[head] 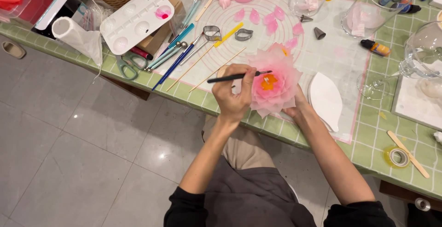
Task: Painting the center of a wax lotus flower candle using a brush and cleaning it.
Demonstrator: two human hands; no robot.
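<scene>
Palette (136,19) lies left of flower (272,84), leaf (325,99) right.

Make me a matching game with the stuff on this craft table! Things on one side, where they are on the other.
Things:
1. brush
2. pink flower
3. scissors
4. roll of tape

Places:
A. near the table's front edge, under the white paint palette
B. in the left hand
C. beside a flat wooden stick
D. resting on the right hand

Pairs: 1-B, 2-D, 3-A, 4-C
</scene>
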